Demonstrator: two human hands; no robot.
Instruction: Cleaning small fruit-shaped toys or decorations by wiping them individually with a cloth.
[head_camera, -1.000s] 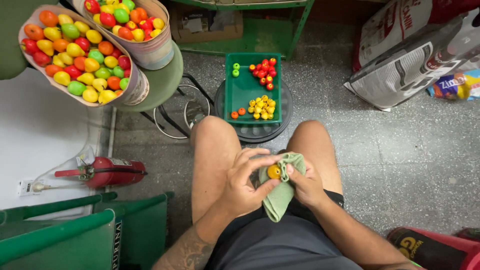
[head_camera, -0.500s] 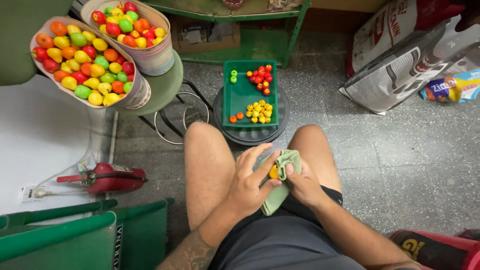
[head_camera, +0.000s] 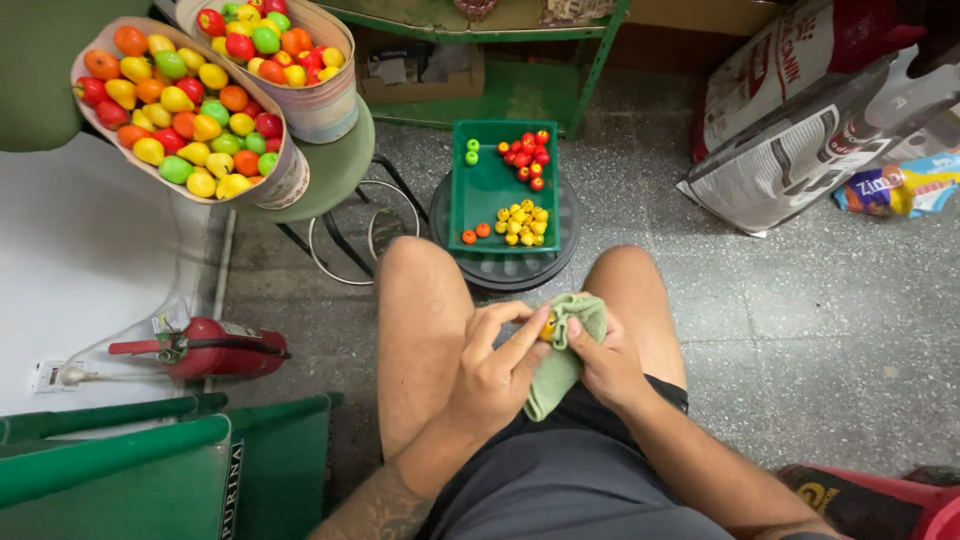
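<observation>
Speckled grey floor (head_camera: 760, 330) all around. Both hands work over the lap: left hand (head_camera: 490, 375) pinches a small orange-yellow fruit (head_camera: 548, 327), right hand (head_camera: 605, 365) presses a green cloth (head_camera: 560, 360) around it, likely for wiping. Most of the fruit is hidden. Green tray (head_camera: 490, 185) of sorted ones sits ahead of the hands.

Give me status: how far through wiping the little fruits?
Done, apparently: small sorted groups in the green tray, red, yellow, two green, two orange. In hand: left hand holds one yellow-orange fruit against the green cloth in the right hand. Left: two full baskets of mixed fruits, far more than the tray holds. Looks early.
</observation>
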